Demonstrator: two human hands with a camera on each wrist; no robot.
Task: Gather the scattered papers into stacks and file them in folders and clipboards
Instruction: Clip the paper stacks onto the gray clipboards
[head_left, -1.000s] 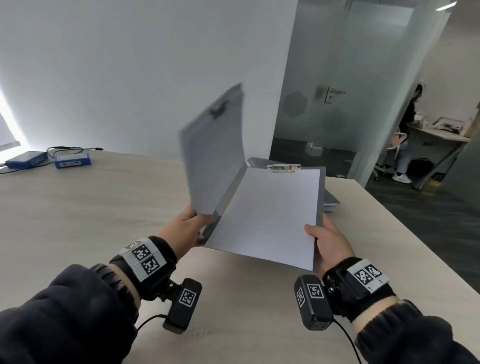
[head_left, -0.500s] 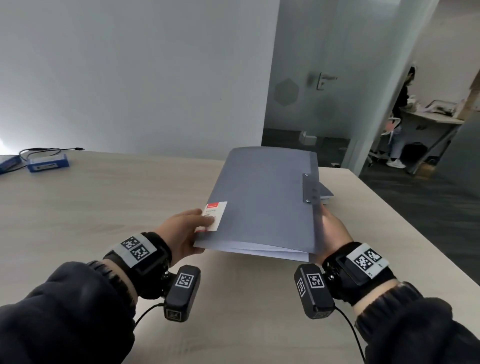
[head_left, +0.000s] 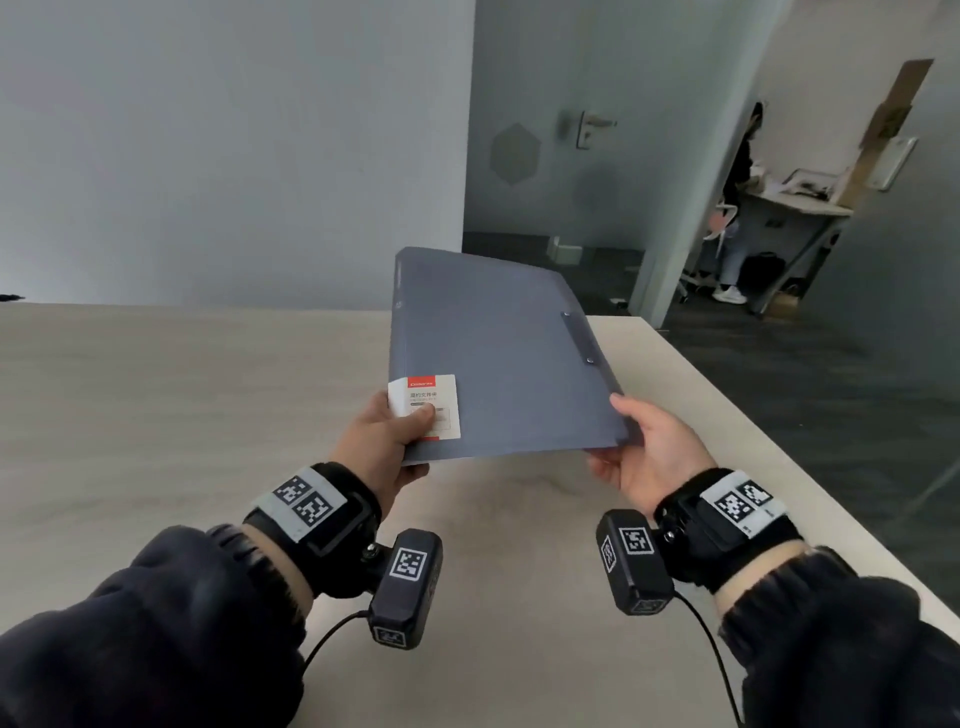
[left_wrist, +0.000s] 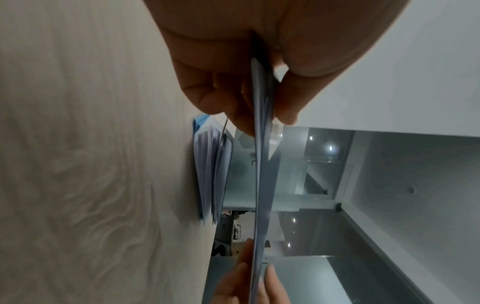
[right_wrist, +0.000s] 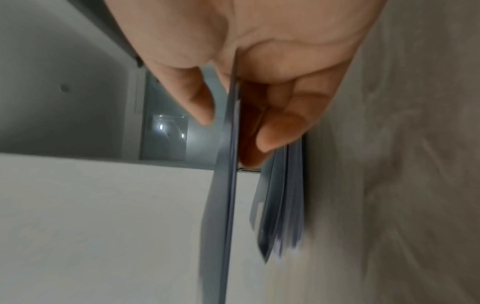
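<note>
The left hand (head_left: 382, 436) pinches one flat, smooth grey folder (head_left: 498, 353) on its white sticker (head_left: 425, 408). The right hand (head_left: 652, 452) pinches its other side. It is closed, held up over the wooden table's (head_left: 182, 395) right edge.

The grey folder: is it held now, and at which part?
Yes. The left hand pinches the folder at its near left corner, on the label; the right hand grips its near right corner.

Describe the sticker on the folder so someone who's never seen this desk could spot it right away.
Start at the pale wood-grain table; above it both hands hold a closed grey-blue plastic folder. At its near left corner, under the left hand's thumb, sits the small white paper sticker with a red top band, the only white-and-red patch on the cover.
</note>
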